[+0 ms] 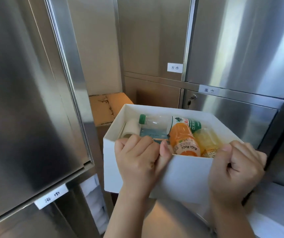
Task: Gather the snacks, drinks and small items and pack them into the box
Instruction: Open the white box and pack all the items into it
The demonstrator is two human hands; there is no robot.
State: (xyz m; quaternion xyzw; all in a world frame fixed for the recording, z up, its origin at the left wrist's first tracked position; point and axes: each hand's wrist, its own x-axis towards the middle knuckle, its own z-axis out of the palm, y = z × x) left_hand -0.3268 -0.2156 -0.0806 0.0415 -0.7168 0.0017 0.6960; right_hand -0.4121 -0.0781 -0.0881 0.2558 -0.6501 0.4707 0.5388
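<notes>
A large stainless steel cabinet door (26, 100) fills the left side, with a white label (52, 196) reading 浴巾 at its lower edge. Beyond it, a brown cardboard carton (103, 109) with torn tape on top sits in a beige compartment. Below, stacked white towels (94, 203) show through a gap. More steel doors carry labels 方巾 (175, 67) and 面巾 (209, 90). A key (191, 98) sits in a lock just beneath the latter.

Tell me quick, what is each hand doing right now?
Left hand: closed, gripping the near edge of the white box.
Right hand: closed, gripping the same edge.
</notes>
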